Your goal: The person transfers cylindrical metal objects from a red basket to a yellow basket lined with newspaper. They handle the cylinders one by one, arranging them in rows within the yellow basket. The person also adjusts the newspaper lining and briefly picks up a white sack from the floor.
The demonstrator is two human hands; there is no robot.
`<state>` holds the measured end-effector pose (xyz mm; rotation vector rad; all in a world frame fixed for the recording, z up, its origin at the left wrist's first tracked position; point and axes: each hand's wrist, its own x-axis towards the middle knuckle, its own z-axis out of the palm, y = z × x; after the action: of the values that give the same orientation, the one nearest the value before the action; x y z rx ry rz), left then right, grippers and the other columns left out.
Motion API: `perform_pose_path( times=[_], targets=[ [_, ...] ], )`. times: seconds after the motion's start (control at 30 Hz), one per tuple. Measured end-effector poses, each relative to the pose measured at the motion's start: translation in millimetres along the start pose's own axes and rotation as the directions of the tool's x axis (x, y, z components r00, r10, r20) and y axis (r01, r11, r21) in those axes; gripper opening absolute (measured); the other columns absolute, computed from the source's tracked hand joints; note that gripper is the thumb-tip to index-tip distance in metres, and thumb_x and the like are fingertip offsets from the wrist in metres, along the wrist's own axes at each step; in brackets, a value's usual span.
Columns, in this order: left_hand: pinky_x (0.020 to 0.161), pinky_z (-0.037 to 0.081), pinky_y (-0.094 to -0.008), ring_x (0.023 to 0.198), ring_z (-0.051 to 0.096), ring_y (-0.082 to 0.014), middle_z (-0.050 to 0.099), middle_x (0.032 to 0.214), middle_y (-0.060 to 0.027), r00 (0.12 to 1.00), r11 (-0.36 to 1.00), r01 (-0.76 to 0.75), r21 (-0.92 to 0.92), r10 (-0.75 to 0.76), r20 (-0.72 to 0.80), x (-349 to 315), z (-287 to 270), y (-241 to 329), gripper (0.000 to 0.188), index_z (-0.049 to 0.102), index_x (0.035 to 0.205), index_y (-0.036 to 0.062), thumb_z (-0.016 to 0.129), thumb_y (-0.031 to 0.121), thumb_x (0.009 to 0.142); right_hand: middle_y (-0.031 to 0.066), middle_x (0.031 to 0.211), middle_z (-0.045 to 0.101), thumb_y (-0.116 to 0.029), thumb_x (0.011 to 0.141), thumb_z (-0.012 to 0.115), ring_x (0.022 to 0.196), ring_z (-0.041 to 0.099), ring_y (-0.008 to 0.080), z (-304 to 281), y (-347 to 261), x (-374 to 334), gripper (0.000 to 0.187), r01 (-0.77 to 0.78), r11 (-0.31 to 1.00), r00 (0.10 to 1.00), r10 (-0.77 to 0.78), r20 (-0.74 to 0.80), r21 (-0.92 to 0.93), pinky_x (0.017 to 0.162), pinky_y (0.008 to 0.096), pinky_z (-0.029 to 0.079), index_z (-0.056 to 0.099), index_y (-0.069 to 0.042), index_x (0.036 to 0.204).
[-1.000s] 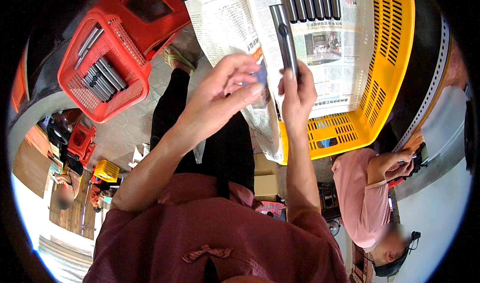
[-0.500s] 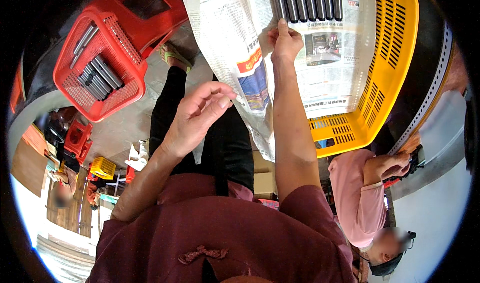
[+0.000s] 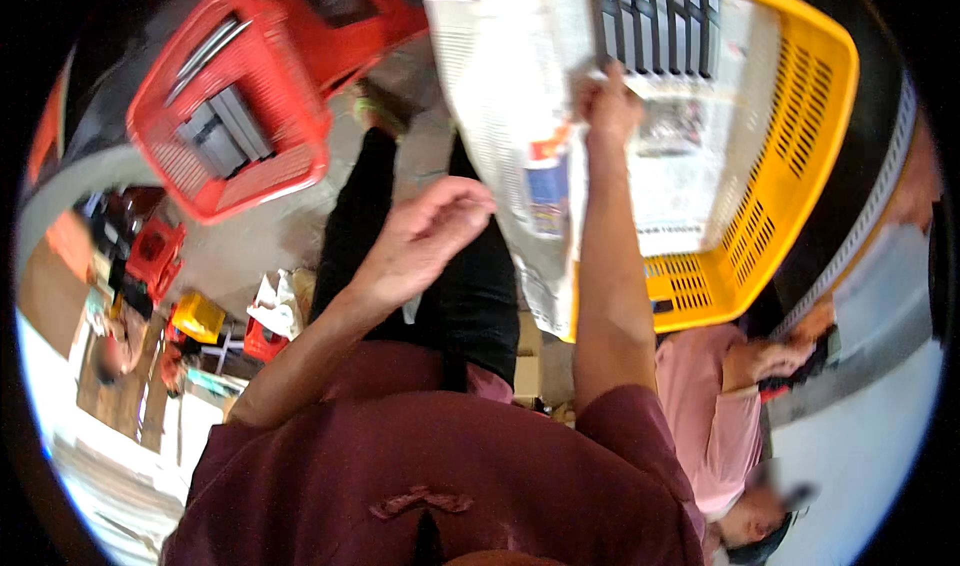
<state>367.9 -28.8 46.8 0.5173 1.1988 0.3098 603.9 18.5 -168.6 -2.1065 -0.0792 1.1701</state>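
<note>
Nearest, the left hand (image 3: 430, 238) hangs empty, fingers loosely curled. Beyond, the right hand (image 3: 612, 114) meets the lower end of a dark tube (image 3: 605, 28), its grip too blurred to tell. Raised over the newspaper (image 3: 508, 76) a second ago, the tube now lies leftmost in the yellow basket (image 3: 838, 81), extending the row by one.

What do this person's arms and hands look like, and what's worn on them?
The left hand and right hand are bare, with no gloves or watches visible. Short, plain maroon fabric sleeves leave the forearms uncovered. No cables or markings show on either arm, though blur hides finer detail.
</note>
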Motion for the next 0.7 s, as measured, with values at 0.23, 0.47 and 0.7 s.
perform_pose_path(
  times=[0.23,0.47,0.7],
  targets=[
    [0.087,0.045,-0.0242,0.095,0.057,-0.0088,0.061,0.104,-0.0023,0.975,0.982,-0.190,0.012,0.190,-0.117,-43.6,-60.2,-9.4,0.019,0.059,0.111,0.0020,0.053,0.015,0.098,0.0017,0.065,0.050,-0.023,0.096,0.051,0.054,0.044,0.0087,-40.7,-64.5,-119.9,0.022,0.486,0.874,0.872,-0.482,-0.087,0.017,0.048,0.0219,0.034,0.052,-0.007,0.081],
    [0.085,0.047,-0.0272,0.090,0.059,-0.0117,0.063,0.096,-0.0036,0.778,0.970,-0.220,0.104,0.239,-0.581,-82.0,-211.5,-47.2,0.023,0.061,0.106,-0.0004,0.052,0.019,0.098,0.0066,0.080,0.060,-0.011,0.093,0.051,0.063,0.055,0.0102,90.4,-73.4,-312.0,0.023,0.595,0.804,0.667,-0.487,0.563,-0.009,0.057,0.0209,0.047,0.053,-0.001,0.114],
    [0.083,0.046,-0.0265,0.091,0.058,-0.0122,0.064,0.096,-0.0050,0.699,0.986,-0.166,0.017,0.130,-0.703,-82.3,-312.8,-77.9,0.024,0.059,0.109,-0.0024,0.056,0.016,0.094,0.0211,0.113,0.054,-0.035,0.078,0.074,0.102,0.060,0.0375,293.9,60.9,-331.3,0.082,0.869,0.163,0.490,-0.148,0.859,-0.468,0.083,0.0462,0.052,0.029,0.005,0.134]
  ],
)
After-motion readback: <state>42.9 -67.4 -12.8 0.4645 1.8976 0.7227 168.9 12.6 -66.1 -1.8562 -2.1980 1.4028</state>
